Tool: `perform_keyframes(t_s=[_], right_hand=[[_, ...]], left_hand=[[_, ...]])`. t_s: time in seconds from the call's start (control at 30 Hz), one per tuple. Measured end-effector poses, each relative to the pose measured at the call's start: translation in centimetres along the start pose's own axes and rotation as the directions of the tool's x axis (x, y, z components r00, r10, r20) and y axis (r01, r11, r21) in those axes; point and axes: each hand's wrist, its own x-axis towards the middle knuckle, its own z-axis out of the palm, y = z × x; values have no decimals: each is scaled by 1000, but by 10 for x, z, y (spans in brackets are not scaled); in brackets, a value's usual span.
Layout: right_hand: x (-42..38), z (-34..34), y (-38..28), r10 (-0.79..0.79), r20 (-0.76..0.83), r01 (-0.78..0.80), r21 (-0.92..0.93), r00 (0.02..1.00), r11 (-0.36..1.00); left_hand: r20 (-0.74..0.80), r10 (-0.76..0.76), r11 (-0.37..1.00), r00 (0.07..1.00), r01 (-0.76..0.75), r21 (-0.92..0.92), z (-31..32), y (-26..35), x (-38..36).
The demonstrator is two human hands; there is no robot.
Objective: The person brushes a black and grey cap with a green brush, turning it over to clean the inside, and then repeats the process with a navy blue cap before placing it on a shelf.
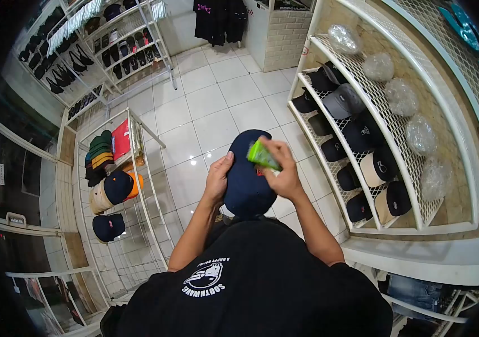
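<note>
A navy blue cap (246,194) is held in front of my body, above the white tiled floor. My left hand (218,175) grips its left edge, thumb on top and the other fingers hidden underneath. In my right hand (283,171) is a bright green brush-like tool (262,155), held over the right part of the cap with my fingers wrapped round it. From this view the tool overlaps the cap, and its underside is hidden. A small red patch (260,172) on the cap shows just below the tool.
To the right, a white mesh rack (357,224) carries several caps, with clear plastic bundles (402,96) on top. A lower white rack (148,185) on the left holds caps and folded red cloth (121,139). Sandals (124,49) line shelves at the back left.
</note>
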Motion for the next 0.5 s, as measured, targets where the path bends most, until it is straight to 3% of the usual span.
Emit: perform_keyframes(t_s=[0.03, 0.1, 0.13, 0.17, 0.23, 0.3, 0.4, 0.5], right_hand=[[0, -5, -6, 7, 68, -3, -61, 998, 998], [7, -2, 9, 203, -141, -177, 177, 969, 968], [10, 0, 14, 317, -248, -282, 168, 915, 945], [4, 1, 14, 323, -243, -289, 165, 915, 943], [2, 1, 3, 176, -176, -158, 115, 968, 981], [-3, -6, -4, 4, 78, -1, -33, 997, 999], [6, 0, 24, 306, -221, -246, 261, 926, 933], [-1, 4, 18, 236, -240, -190, 201, 942, 961]], left_hand=[[1, -2, 1000, 1000, 2, 3, -1, 1, 0], [39, -53, 995, 998, 49, 83, -3, 2, -3], [39, -53, 996, 998, 50, 76, -3, -1, -2], [35, -46, 997, 998, 44, 61, -5, -5, -4], [33, -28, 998, 999, 26, 53, -7, -5, 1], [14, -21, 999, 1000, 20, 39, -9, -6, 1], [65, -61, 998, 996, 61, 9, -8, -2, -2], [-36, 14, 996, 999, -17, -88, 12, 4, -7]])
